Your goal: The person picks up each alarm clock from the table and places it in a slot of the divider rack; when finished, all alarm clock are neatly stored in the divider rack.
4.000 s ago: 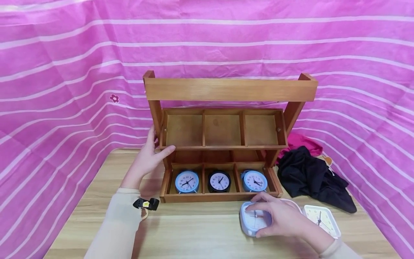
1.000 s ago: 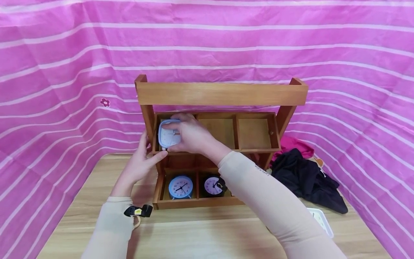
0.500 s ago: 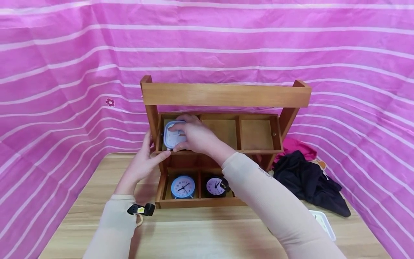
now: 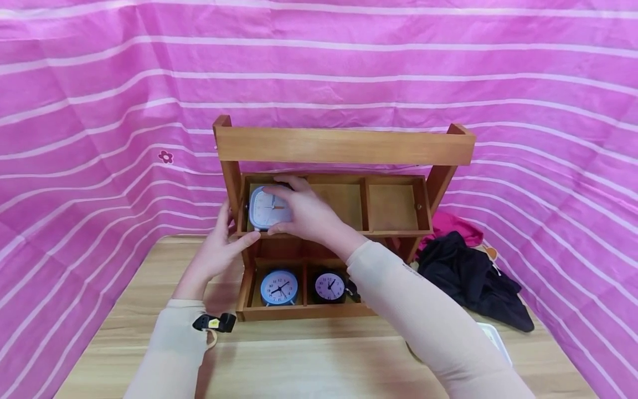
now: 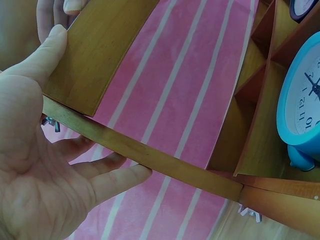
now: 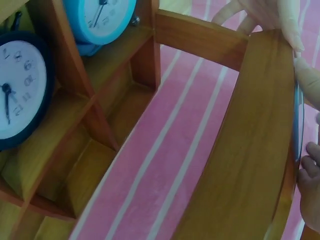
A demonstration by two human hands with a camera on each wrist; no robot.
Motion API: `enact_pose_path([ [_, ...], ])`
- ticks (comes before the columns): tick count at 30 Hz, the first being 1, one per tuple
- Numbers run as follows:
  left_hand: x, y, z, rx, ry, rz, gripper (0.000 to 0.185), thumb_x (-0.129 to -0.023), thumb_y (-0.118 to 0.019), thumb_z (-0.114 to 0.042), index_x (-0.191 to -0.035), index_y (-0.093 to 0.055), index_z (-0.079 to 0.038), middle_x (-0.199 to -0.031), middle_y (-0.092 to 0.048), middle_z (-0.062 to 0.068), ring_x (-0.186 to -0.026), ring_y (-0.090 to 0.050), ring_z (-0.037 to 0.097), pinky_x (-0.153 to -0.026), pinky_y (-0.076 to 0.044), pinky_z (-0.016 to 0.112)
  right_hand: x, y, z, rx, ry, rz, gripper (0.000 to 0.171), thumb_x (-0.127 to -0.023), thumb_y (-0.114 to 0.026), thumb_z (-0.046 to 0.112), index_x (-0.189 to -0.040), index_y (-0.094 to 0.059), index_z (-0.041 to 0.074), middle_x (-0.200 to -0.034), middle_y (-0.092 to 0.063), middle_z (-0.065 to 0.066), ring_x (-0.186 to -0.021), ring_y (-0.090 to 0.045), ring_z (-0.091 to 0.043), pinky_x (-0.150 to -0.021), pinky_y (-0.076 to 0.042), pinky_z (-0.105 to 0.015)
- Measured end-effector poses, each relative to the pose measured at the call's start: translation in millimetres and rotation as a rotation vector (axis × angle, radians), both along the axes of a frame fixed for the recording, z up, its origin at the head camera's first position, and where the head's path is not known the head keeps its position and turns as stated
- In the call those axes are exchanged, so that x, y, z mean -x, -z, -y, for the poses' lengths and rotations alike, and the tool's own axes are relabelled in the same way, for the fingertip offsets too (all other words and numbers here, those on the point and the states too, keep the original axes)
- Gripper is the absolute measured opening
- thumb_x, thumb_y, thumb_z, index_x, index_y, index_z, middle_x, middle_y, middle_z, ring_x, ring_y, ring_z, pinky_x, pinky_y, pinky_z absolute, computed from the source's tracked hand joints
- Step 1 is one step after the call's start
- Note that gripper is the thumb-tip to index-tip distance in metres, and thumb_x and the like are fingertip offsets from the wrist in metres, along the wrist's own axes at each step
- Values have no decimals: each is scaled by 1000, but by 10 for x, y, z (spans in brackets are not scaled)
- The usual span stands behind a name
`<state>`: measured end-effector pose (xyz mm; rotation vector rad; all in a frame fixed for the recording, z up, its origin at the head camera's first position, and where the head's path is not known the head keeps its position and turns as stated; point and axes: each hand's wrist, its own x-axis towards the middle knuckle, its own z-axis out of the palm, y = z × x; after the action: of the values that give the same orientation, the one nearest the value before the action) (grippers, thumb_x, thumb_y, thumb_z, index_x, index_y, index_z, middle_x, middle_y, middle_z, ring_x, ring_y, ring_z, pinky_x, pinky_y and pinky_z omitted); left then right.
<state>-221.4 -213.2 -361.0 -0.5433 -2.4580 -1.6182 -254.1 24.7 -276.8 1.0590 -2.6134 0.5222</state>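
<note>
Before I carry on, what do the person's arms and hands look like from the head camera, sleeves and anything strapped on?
The left hand and right hand are bare, below long, close-fitting cream sleeves. The left cuff carries a black device with a yellow label and a pale loop. Small dark lettering, unreadable here, marks the right sleeve.
</note>
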Motion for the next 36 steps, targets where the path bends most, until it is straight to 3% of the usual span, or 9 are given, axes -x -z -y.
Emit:
enact_pose_path([
  [5, 4, 0, -4, -7, 3, -11, 102, -100, -73, -24, -165, 2, -45, -168, -25, 19, -147, -33, 55, -112, -39, 68, -68, 19, -164, 66, -10, -26, 94, -75, -92, 52, -155, -52, 27, -164, -35, -4, -147, -39, -25, -113, -48, -43],
  [15, 3, 4, 2, -5, -8, -8, 101, -99, -73, -24, -165, 1, -45, -168, -24, 18, -147, -32, 55, -114, -36, 69, -207, 81, -514, 49, -32, -125, 105, -70, -93, 59, -158, -48, 25, -164, -36, -9, -150, -36, -30, -116, -44, -48],
  [21, -17, -19, -12, -7, -12, 9, 102, -99, -74, -26, -166, 1, -44, -169, -22, 18, -149, -31, 54, -114, -37, 66, -415, 176, -801, 80, -23, -116, 103, -71, -93, 57, -157, -49, 25, -164, -36, -9, -150, -35, -30, -112, -47, -54],
  [29, 18, -18, -26, -7, -26, 19, 102, -99, -74, -28, -165, 1, -45, -170, -22, 16, -149, -30, 53, -113, -39, 66, -672, 369, -1264, 75, 15, -188, 107, -67, -96, 55, -158, -46, 31, -163, -38, -9, -148, -36, -31, -104, -54, -52],
  [36, 14, -17, -24, 11, -41, 28, 103, -98, -74, -30, -166, 2, -41, -171, -20, 14, -150, -29, 53, -115, -34, 69, -949, 615, -1795, 95, 90, -178, 112, -63, -99, 54, -158, -48, 27, -162, -40, -11, -147, -38, -34, -107, -49, -58],
])
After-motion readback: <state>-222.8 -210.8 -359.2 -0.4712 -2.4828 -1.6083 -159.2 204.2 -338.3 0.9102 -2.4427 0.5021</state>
